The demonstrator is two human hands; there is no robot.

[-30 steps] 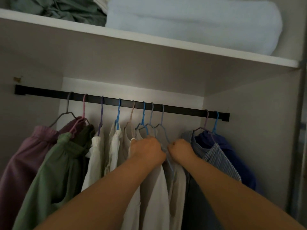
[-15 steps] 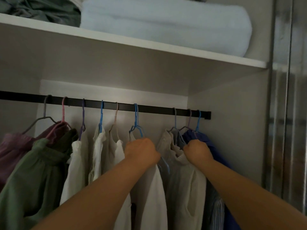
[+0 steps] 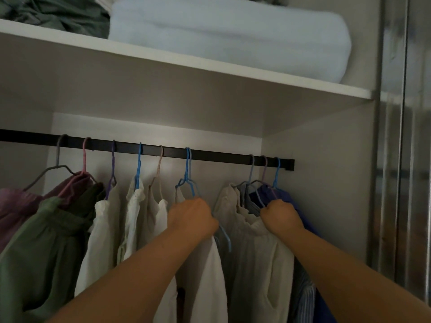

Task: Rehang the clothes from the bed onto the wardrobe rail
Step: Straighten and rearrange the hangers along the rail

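A black wardrobe rail runs across the cupboard with several coloured hangers on it. My left hand is closed around the shoulder of a white garment on blue hangers near the middle. My right hand is closed on the hanger shoulders of the clothes at the rail's right end, against a cream garment and a dark blue shirt. A gap on the rail lies between the two hands. The bed is out of view.
Mauve, green and white clothes hang to the left. A white shelf above carries a folded pale blue blanket and green fabric. The wardrobe's side wall and a shiny door frame stand at the right.
My right hand has slid the cream garment and the hangers beside it to the right end of the rail, opening a gap. My left hand stays on the white garment.
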